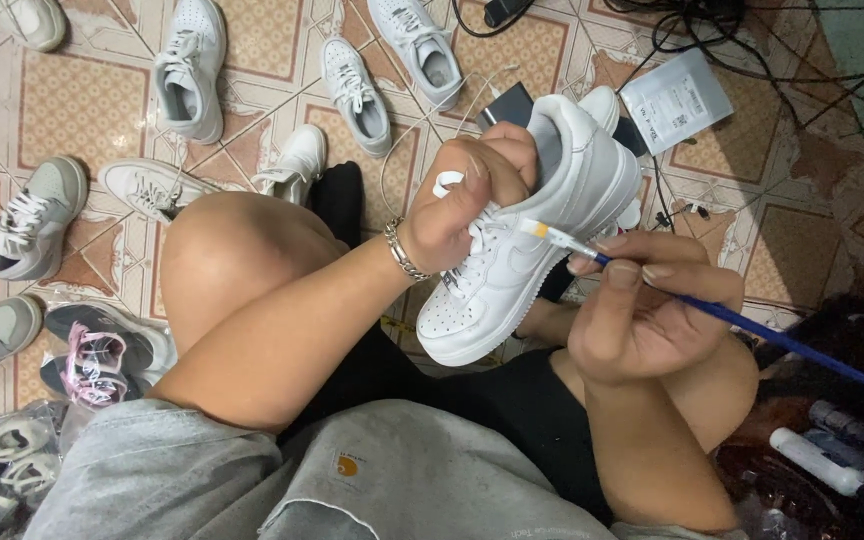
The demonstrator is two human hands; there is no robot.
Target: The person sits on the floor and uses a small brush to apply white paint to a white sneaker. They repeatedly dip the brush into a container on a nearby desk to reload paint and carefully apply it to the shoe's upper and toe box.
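Head view: the left hand point(467, 195) has its grip closed inside the collar of a white sneaker point(527, 245), holding it tilted above the lap. The right hand point(642, 310) pinches a blue-handled brush point(712, 312), its tip touching the shoe's side panel. Painting looks under way; the next stroke calls for a steady shoe and light pressure. Other sneakers point(190, 70) lie on the tiled floor point(82, 100).

White sneaker point(527, 250); blue-handled brush point(752, 330); orange-patterned floor tiles point(82, 100)

White rectangular label point(677, 100) on floor
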